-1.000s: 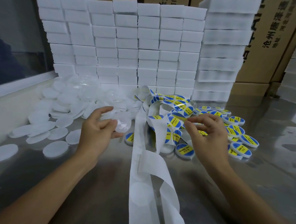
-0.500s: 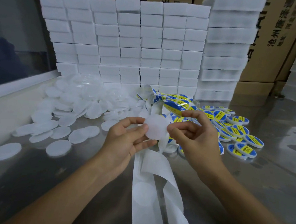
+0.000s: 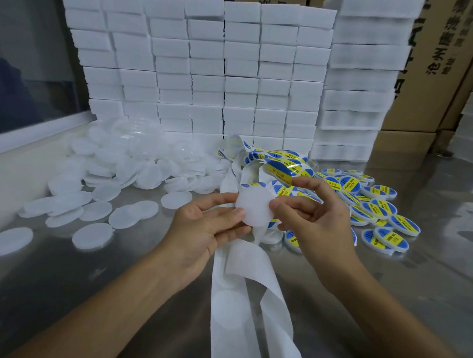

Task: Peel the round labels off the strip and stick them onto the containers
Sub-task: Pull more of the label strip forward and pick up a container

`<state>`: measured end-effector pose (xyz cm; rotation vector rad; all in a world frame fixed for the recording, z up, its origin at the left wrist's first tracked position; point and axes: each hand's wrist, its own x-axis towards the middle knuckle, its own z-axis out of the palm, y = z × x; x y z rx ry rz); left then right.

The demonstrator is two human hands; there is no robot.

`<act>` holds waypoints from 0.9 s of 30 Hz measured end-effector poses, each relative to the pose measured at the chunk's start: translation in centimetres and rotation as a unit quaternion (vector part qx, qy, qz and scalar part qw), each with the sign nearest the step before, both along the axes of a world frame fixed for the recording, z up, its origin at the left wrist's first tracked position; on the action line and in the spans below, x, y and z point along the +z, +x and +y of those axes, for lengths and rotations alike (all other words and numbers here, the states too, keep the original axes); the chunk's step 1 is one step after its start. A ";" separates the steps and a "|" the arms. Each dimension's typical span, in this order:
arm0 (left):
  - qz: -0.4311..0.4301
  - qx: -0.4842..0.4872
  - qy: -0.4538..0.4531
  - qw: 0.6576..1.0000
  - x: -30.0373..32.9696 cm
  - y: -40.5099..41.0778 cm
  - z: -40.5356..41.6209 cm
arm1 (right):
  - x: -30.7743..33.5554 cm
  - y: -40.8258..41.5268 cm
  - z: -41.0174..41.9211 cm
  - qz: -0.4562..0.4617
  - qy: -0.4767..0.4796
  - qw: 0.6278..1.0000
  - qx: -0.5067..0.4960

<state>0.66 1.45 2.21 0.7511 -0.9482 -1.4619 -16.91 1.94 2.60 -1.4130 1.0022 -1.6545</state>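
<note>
My left hand [image 3: 207, 227] holds a round white container [image 3: 254, 207] by its left edge, between thumb and fingers, above the table. My right hand [image 3: 314, 219] pinches the container's right edge with thumb and forefinger; whether a label lies under the fingers is hidden. The label strip [image 3: 275, 164], with blue-and-yellow round labels, curls in a heap just behind the hands. Its empty white backing [image 3: 238, 303] trails toward me. Unlabelled white containers [image 3: 136, 170] are piled at the left. Labelled ones [image 3: 377, 209] lie at the right.
The work surface is a shiny metal table [image 3: 84, 285]. A wall of stacked white foam blocks [image 3: 208, 74] stands along the back, with brown cardboard boxes [image 3: 436, 66] behind at the right. A glass pane [image 3: 24, 55] borders the left side.
My left hand brought a white container from the left pile to the middle. My right hand came off the label heap and now pinches the container's right edge.
</note>
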 end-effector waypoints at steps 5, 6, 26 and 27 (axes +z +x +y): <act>0.021 0.036 0.019 0.999 -0.2 0.4 -0.4 | 0.1 -0.3 -0.2 0.026 -0.013 0.996 -0.084; 0.024 0.040 0.022 0.999 -0.3 0.5 -0.4 | 0.3 -0.6 -0.3 0.020 -0.011 0.996 -0.089; -0.001 0.037 0.010 0.999 0.0 0.0 0.1 | 0.0 0.2 0.1 0.035 0.020 0.999 0.012; -0.005 0.039 0.007 0.999 0.0 0.0 0.1 | 0.0 0.2 0.1 0.036 0.020 0.999 0.012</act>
